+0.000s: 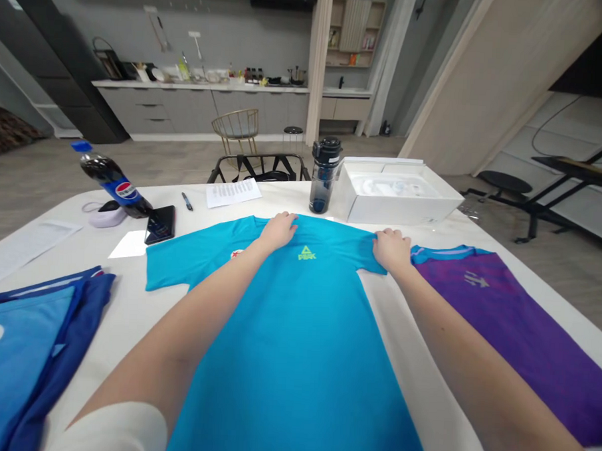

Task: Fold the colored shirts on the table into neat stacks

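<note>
A bright blue T-shirt [306,332] with a yellow-green logo is spread out in front of me, its collar end away from me. At its neckline, my left hand [279,231] is closed on the cloth, fingertips bent over the far edge. My right hand [392,249] grips the cuff of the right-side sleeve, with its fingers curled. The other sleeve lies flat on the white table [127,311]. Just beside my right hand is a folded purple shirt [506,314] with a blue collar.
Folded blue garments [36,347] lie at the left. Behind them are a tilted cola bottle [116,181], a black phone [160,224], a pen [187,201] and a paper sheet [233,192]. A dark water bottle [325,177] and an open white box [399,200] stand beyond the T-shirt.
</note>
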